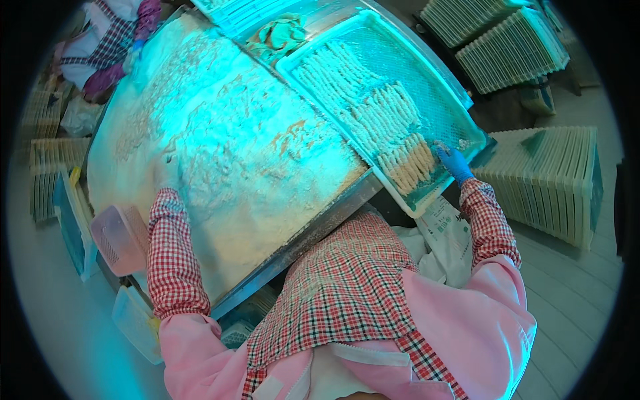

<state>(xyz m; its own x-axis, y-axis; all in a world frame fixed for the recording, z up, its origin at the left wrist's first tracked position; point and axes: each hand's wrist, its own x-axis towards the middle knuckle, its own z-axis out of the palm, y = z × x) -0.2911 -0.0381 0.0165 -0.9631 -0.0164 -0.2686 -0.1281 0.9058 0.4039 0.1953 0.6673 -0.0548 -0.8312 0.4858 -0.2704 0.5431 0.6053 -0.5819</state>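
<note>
Breaded strips (373, 110) lie in tight parallel rows in a pale mesh tray (467, 113), which sits tilted on the far right rim of the worktop (313, 230), close to the crumbs for short transfers. Right hand (453, 162), blue-gloved, fingers narrowed at the newest row's end near the tray's right wall; open mesh remains beyond it. Left hand (168, 175) is sunk in the crumb bed (227, 147); its grip cannot be told. Stacked empty trays (547, 180) crowd the right side. Pink basket (120, 239) hangs off the left edge.
</note>
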